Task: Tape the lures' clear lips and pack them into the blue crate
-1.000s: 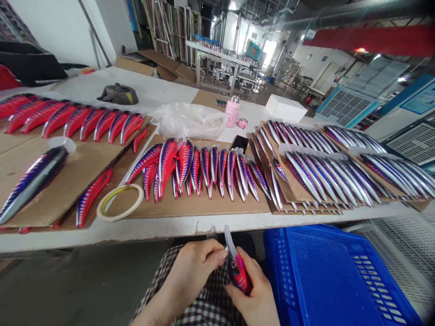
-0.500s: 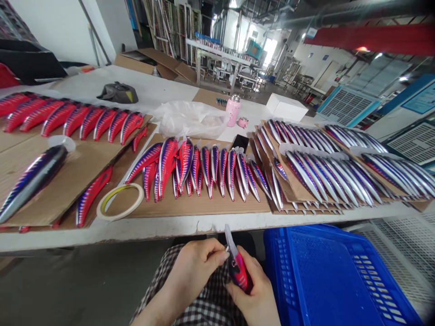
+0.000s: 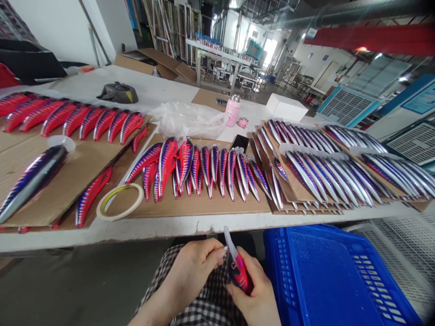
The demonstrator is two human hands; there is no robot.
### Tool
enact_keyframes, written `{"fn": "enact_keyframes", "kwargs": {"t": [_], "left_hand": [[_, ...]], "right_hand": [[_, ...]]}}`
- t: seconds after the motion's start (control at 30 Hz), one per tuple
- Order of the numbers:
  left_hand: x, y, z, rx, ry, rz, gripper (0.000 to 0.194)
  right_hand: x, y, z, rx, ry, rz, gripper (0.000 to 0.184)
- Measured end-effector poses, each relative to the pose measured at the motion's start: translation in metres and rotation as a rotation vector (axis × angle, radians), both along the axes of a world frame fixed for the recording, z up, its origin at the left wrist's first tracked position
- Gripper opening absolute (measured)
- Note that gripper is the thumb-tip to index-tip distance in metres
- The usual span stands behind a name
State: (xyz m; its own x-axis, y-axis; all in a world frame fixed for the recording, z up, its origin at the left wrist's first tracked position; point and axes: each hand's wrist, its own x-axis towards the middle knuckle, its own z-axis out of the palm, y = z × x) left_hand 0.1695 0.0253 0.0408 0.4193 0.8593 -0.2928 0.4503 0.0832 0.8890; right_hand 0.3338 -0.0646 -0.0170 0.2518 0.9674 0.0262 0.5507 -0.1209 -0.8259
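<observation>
A red and black fishing lure (image 3: 239,273) with a clear diving lip (image 3: 230,242) is held over my lap in my right hand (image 3: 255,290), its fingers wrapped around the body. My left hand (image 3: 197,267) is closed in a pinch right beside the lure's head. Whatever lies between its thumb and forefinger is too small to make out. Beyond the hands, several red, purple and silver lures (image 3: 222,170) lie in a row on a cardboard sheet (image 3: 190,207) on the white table (image 3: 163,233).
A tape roll (image 3: 120,202) lies left of the row. Stacked cardboard with silver lures (image 3: 322,176) stands on the right, red lures (image 3: 84,118) on the left. Behind are a plastic bag (image 3: 193,118), pink bottle (image 3: 233,111) and phone (image 3: 239,142). A blue crate (image 3: 326,271) is at my right.
My left hand has shifted slightly left, its fingertips a little farther from the lure's head. The lure and my right hand have barely moved.
</observation>
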Motion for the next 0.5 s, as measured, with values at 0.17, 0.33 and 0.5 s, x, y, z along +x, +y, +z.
{"fn": "enact_keyframes", "kwargs": {"t": [0.17, 0.33, 0.5], "left_hand": [[0.0001, -0.0008, 0.0043, -0.017, 0.020, -0.006, 0.025], [0.0006, -0.0005, 0.0027, -0.052, -0.003, 0.009, 0.024], [0.0015, -0.0008, -0.0013, -0.030, -0.036, 0.017, 0.023]], "right_hand": [[0.0001, 0.0004, -0.0002, 0.000, -0.002, -0.008, 0.064], [-0.0008, 0.0005, 0.0008, -0.007, 0.024, -0.017, 0.065], [-0.0010, -0.0003, 0.0037, -0.034, 0.090, -0.041, 0.066]]}}
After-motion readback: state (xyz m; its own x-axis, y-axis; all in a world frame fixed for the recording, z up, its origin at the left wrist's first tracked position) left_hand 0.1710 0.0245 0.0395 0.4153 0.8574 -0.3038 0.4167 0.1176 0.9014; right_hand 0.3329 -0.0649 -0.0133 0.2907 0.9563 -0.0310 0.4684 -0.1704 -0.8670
